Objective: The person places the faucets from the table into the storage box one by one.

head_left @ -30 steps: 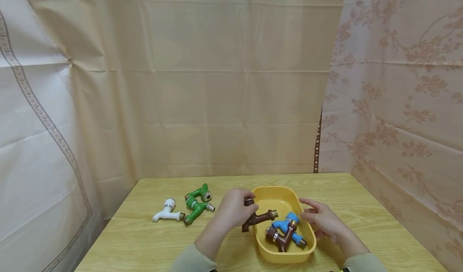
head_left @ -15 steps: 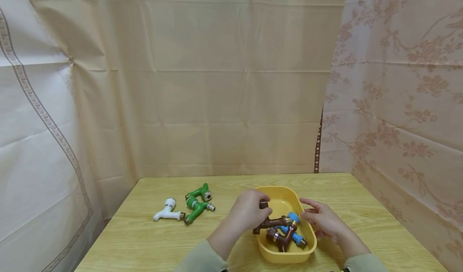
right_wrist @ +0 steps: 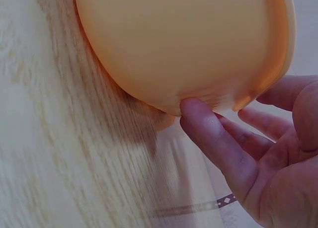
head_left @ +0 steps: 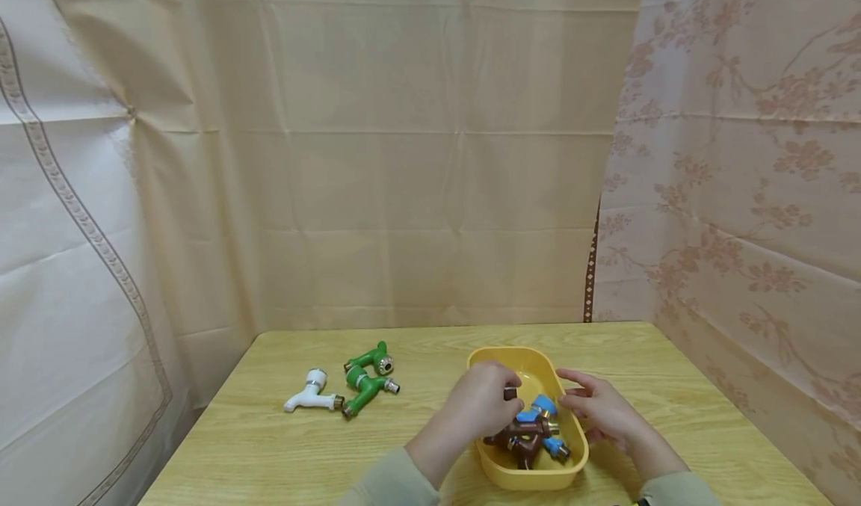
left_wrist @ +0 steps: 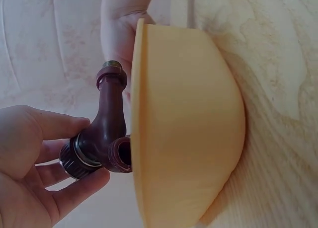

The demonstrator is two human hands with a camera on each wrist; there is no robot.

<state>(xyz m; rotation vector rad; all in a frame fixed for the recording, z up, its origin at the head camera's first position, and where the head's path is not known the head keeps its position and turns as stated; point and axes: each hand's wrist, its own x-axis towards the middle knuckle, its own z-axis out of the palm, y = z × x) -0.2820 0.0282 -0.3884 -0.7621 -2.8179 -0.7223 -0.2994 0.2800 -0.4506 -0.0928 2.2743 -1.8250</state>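
Note:
My left hand grips a dark brown tap by its ribbed knob, fingers and thumb around it. In the left wrist view that tap is beside the rim of a yellow plastic basin; the head view puts it inside the rim, over the other taps. A second brown tap and a blue tap lie in the basin, both partly covered. My right hand is at the basin's right side. Its fingers, slightly bent, touch the outer wall in the right wrist view.
On the left of the wooden table lie a white tap and two green taps, one nearer and one farther, close together. Curtains hang behind the table and at both sides.
My left hand has moved right, carrying the brown tap from the basin's left edge to above the taps inside, and lower. The right hand and basin have stayed in place.

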